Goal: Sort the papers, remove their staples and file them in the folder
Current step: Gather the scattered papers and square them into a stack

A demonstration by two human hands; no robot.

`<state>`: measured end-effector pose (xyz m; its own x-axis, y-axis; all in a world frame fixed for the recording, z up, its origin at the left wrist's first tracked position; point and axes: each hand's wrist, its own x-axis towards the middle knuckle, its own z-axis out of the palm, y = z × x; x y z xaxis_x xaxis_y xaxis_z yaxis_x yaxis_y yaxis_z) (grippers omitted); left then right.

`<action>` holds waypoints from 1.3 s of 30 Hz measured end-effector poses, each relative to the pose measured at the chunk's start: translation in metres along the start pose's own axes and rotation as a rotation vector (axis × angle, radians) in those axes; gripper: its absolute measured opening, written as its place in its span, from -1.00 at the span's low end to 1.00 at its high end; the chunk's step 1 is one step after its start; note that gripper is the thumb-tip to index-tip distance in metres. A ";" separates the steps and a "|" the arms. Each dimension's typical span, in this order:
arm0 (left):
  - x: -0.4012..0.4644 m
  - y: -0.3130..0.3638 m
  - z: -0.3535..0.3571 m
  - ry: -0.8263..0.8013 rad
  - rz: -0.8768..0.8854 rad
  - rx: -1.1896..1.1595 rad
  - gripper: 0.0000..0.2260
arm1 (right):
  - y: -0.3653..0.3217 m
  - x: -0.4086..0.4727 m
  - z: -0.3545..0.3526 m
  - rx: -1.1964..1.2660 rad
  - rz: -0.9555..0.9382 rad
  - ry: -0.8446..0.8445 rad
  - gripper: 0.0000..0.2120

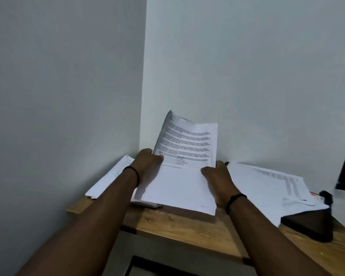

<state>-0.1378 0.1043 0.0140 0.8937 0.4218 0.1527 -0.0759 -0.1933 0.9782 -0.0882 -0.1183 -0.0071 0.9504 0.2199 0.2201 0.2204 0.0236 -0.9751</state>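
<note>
1. Both forearms reach in from the near edge, each with a thin dark band at the wrist, over the light wooden table [187,222] pushed into the corner of the pale walls.
2. Left hand [148,163] grips the left edge of the white printed paper bundle [182,176], thumb on top; right hand [217,176] clamps the right edge the same way. The bundle is lifted at its far end, its top page bowed upward.
3. A good sort, I would say, means reading the heading first, then laying the bundle on the matching heap: loose white sheets [110,176] lie to the left, a spread of printed white pages [267,186] to the right.
4. Any staple probably sits at the curled top-left corner; it is too blurred to confirm.
5. Beside the right-hand pages lies a flat black object [311,226], perhaps the folder; I cannot tell.
</note>
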 end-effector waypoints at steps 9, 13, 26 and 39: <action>0.046 -0.023 -0.107 0.164 -0.140 0.764 -0.73 | 0.040 0.053 0.115 -0.048 0.143 -0.057 -0.59; 0.055 -0.050 -0.108 0.153 -0.199 0.966 -0.70 | 0.052 0.051 0.135 -0.685 0.119 0.013 -0.56; 0.075 -0.068 -0.077 0.235 -0.231 1.005 -0.76 | 0.047 0.065 0.125 -0.813 0.137 -0.102 -0.87; 0.032 -0.028 -0.088 -0.003 0.033 -0.358 -0.77 | 0.033 0.059 0.103 0.269 0.228 -0.134 -0.14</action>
<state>-0.1456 0.2010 0.0042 0.8895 0.4176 0.1854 -0.2546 0.1161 0.9601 -0.0470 -0.0041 -0.0286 0.9271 0.3747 0.0082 -0.0766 0.2109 -0.9745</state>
